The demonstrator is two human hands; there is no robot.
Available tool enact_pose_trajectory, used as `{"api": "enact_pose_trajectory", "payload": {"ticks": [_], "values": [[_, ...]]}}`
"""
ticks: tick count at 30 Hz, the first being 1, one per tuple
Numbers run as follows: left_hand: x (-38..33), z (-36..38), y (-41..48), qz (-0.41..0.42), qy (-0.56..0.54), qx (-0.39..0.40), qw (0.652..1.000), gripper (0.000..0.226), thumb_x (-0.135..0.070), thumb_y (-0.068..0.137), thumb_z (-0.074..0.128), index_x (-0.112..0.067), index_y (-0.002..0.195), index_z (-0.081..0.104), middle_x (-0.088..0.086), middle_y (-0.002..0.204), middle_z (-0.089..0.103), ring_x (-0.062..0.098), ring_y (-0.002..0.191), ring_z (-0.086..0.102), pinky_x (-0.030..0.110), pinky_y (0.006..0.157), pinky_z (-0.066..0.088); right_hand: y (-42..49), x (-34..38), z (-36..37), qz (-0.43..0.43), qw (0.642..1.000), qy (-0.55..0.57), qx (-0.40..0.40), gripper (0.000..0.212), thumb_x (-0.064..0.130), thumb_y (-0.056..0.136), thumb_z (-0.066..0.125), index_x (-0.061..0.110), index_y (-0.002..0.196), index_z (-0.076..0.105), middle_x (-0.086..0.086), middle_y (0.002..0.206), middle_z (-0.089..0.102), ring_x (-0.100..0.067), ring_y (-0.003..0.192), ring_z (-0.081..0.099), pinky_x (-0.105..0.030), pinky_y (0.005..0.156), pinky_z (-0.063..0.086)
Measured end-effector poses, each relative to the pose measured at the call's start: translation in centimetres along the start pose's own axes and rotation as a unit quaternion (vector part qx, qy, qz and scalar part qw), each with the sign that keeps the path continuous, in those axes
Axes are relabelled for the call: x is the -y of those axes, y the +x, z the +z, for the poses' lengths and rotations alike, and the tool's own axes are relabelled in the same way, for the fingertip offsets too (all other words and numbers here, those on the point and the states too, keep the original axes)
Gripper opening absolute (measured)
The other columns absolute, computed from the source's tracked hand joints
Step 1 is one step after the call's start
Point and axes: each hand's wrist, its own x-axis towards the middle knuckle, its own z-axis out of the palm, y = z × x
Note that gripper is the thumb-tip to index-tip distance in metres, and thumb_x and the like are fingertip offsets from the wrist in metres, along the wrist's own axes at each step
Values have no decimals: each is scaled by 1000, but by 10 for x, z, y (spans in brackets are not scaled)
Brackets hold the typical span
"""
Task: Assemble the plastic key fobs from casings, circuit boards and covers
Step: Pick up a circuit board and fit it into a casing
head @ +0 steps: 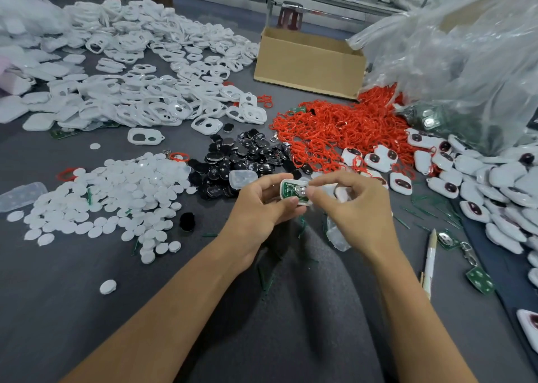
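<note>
White casing point(283, 192) holding green circuit board point(292, 190), gripped by left hand point(262, 208), right hand point(355, 205) pinching its end, underside hidden.

Person's left hand point(262, 208) and right hand point(358, 205) uncovered, fingernails trimmed short, slim wrists, left forearm point(174, 301) and right forearm point(413, 310) bare along their whole visible length, dark grey soft fabric garment point(305, 295) with gentle folds covering the knee between both arms
</note>
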Motion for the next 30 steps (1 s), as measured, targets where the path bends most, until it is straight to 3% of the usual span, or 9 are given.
{"api": "enact_pose_trajectory", "payload": {"ticks": [2, 5, 7, 11, 15, 18, 21, 26, 30], "values": [[1, -1, 0, 2, 10, 4, 1000, 38, 16, 85, 57, -2, 119, 58, 8, 99, 67, 13, 83, 68, 25, 77, 59, -2, -3, 5, -21, 998, -63, 14, 14, 19, 74, 77, 29, 83, 75, 16, 79, 70, 2, 71, 59, -12, 68, 42], [1, -2, 1, 3, 21, 4, 1000, 39, 17, 83, 58, -5, 117, 60, 7, 99, 68, 14, 87, 67, 26, 78, 59, -1, -6, 6, -25, 996, -88, 23, 17, 20, 74, 78, 28, 89, 76, 11, 90, 72, -4, 87, 62, -26, 84, 47], [2, -2, 0, 6, 35, 8, 999, 41, 18, 83, 58, -6, 116, 61, 7, 100, 67, 15, 89, 66, 26, 78, 59, 0, -7, 6, -37, 995, -94, 25, 15, 20, 74, 78, 28, 86, 76, 11, 87, 71, -4, 84, 61, -26, 81, 46], [2, -2, 0, 9, 42, 10, 999, 42, 18, 83, 58, -6, 119, 60, 7, 100, 67, 18, 93, 65, 30, 82, 59, 0, -7, 6, -78, 990, -121, 10, 12, 21, 74, 77, 24, 85, 75, 16, 76, 63, 8, 69, 51, -7, 65, 32], [1, -2, 1, 1, 31, 8, 999, 41, 17, 83, 59, -5, 116, 61, 7, 99, 69, 17, 89, 67, 32, 84, 58, 1, -5, 5, -109, 984, -138, -6, 12, 21, 75, 76, 23, 86, 74, 17, 74, 60, 8, 67, 50, -7, 63, 32], [1, -2, 1, 0, 25, 8, 1000, 42, 18, 81, 60, -4, 117, 61, 9, 101, 68, 19, 91, 67, 31, 83, 58, 2, -5, 4, -110, 985, -128, -31, 11, 19, 75, 76, 23, 86, 74, 9, 79, 68, -3, 72, 54, -20, 68, 41], [2, -2, 1, 0, 27, 8, 1000, 42, 18, 81, 60, -4, 116, 61, 10, 104, 68, 20, 93, 67, 30, 82, 58, 2, -5, 2, -106, 986, -122, -41, 12, 18, 76, 76, 24, 86, 74, 8, 83, 70, -5, 75, 57, -23, 73, 44], [2, -2, 1, -1, 33, 10, 999, 40, 17, 82, 61, -7, 113, 63, 8, 100, 69, 20, 92, 67, 32, 84, 58, 1, -5, 4, -114, 982, -151, -18, 11, 18, 74, 77, 23, 83, 74, 21, 69, 57, 8, 68, 51, -4, 65, 33], [2, -2, 1, 5, 36, 8, 999, 41, 18, 82, 59, -3, 117, 61, 7, 97, 69, 20, 91, 66, 30, 83, 58, 0, -4, 3, -110, 981, -157, -9, 12, 18, 73, 78, 22, 84, 76, 27, 64, 46, 15, 66, 49, -2, 63, 29]]}}
